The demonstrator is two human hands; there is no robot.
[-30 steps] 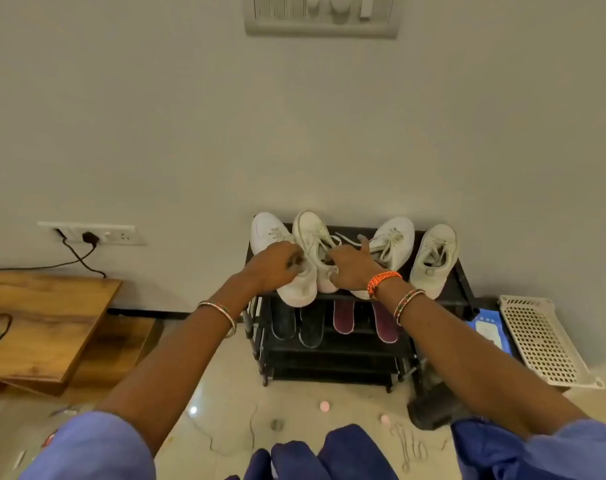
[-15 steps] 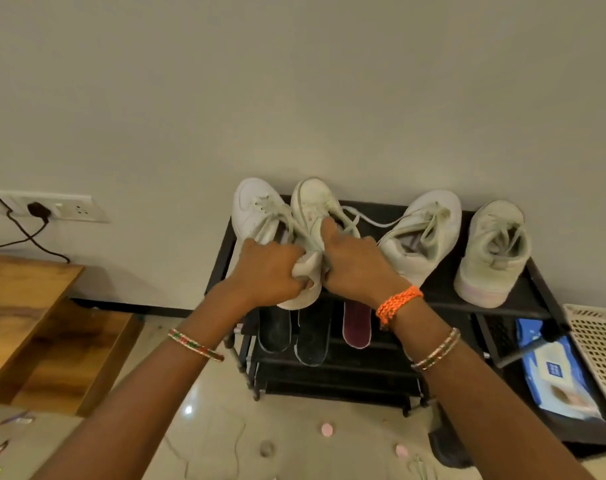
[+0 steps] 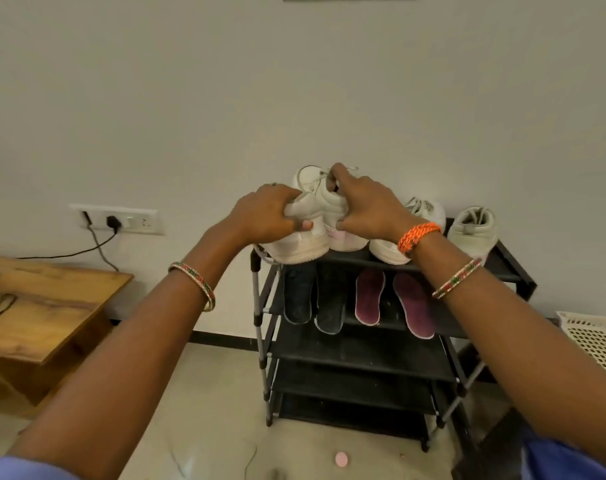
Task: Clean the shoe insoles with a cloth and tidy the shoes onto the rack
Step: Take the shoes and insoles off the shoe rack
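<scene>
Left hand: the left hand (image 3: 265, 214) has its fingers curled over the heel and collar of the leftmost white sneaker (image 3: 300, 242), thumb tucked at the shoe's inner side
Right hand: the right hand (image 3: 367, 206) grips the second white sneaker (image 3: 332, 202) from its right side, fingers curled over the tongue and laces, thumb low against the heel
Gripped pair: both shoes sit at the left end of the rack's top shelf, pressed side by side and touching; long axes run from the viewer toward the wall, heels facing the viewer, toes at the wall
Other sneakers: a third white sneaker (image 3: 419, 216) stands just right of the right wrist, partly hidden by it, and a fourth white sneaker (image 3: 473, 230) stands farther right; both show their heels to the viewer
Rack: the black shoe rack (image 3: 509, 268) stands against the wall with several tiers
Second tier: two dark insoles (image 3: 329, 299) lie on the left and two maroon insoles (image 3: 412, 306) on the right, lengthwise front to back, ends overhanging the front edge
Surroundings: a wooden table (image 3: 52, 306) stands to the left, a wall socket (image 3: 116, 220) with a plugged cable above it, a white perforated basket (image 3: 592, 341) at the right edge, a small pink disc (image 3: 341, 459) on the floor
</scene>
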